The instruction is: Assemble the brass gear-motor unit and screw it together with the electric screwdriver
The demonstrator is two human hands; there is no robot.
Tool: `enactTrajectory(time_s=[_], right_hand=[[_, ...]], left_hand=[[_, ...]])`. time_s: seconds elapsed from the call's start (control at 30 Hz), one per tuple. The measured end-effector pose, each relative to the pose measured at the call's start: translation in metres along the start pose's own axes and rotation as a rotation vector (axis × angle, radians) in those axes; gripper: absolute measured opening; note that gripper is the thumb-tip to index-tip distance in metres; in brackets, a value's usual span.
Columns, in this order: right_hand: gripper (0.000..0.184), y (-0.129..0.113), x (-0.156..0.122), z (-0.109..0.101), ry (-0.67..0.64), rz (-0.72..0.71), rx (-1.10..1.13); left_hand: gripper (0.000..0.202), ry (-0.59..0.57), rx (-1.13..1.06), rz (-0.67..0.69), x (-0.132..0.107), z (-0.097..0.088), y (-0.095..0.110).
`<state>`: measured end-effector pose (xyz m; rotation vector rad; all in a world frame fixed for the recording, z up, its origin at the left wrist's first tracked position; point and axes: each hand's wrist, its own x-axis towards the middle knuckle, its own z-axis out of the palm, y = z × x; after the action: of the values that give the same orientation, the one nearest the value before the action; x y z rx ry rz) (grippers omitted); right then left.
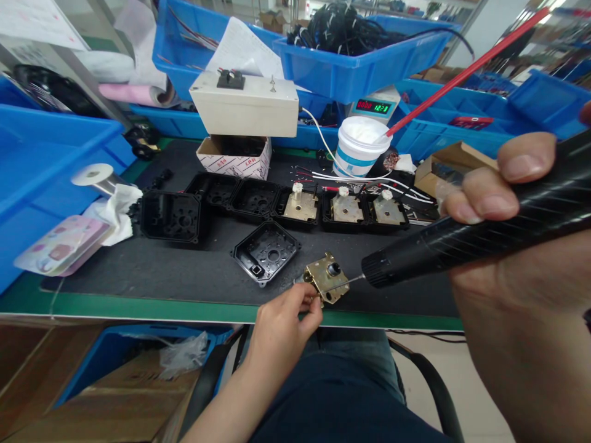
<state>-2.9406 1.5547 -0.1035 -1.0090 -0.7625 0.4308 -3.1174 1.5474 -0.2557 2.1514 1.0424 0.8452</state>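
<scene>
My right hand (503,184) is wrapped round a black power screwdriver (443,246) that slants in from the right. Its thin bit reaches across a brass-coloured metal bracket (339,286) with a black round knob on top. At the bracket's near left edge, my left hand (289,317) has thumb and fingers pinched on it; whether a small screw is between them too is hidden. Just left of the bracket lies an open black plastic housing (268,252), tilted on the mat. Further back, several black housings stand in a row, three of them with metal plates (301,206) inside.
A white tub (362,147) with a red stick stands behind the row, near loose wires (369,181). A beige switch box (244,107) rests on a small carton. Blue bins (364,64) line the back. Solder spool (96,177) and pink-topped case (64,245) are at left.
</scene>
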Motion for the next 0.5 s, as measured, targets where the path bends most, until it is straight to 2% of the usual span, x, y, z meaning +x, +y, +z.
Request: enactTrajectory(time_s=[0.17, 0.27, 0.37, 0.43, 0.5], right_hand=[[0.054, 0.001, 0.002, 0.001, -0.102, -0.033, -0.018], [0.048, 0.003, 0.003, -0.004, -0.120, -0.071, 0.002], [0.052, 0.005, 0.005, -0.011, -0.209, -0.069, 0.021], [0.058, 0.006, 0.005, -0.014, -0.270, -0.052, -0.029], [0.058, 0.006, 0.002, -0.016, -0.263, -0.077, -0.154]], left_hand=[[0.012, 0.005, 0.012, 0.006, 0.001, -0.001, 0.000], [0.012, 0.013, 0.018, 0.019, 0.002, -0.001, 0.000], [0.013, 0.021, 0.013, 0.022, 0.002, -0.001, 0.000], [0.013, 0.023, 0.014, 0.025, 0.001, -0.001, 0.000], [0.013, 0.022, 0.012, 0.023, 0.000, -0.001, 0.000]])
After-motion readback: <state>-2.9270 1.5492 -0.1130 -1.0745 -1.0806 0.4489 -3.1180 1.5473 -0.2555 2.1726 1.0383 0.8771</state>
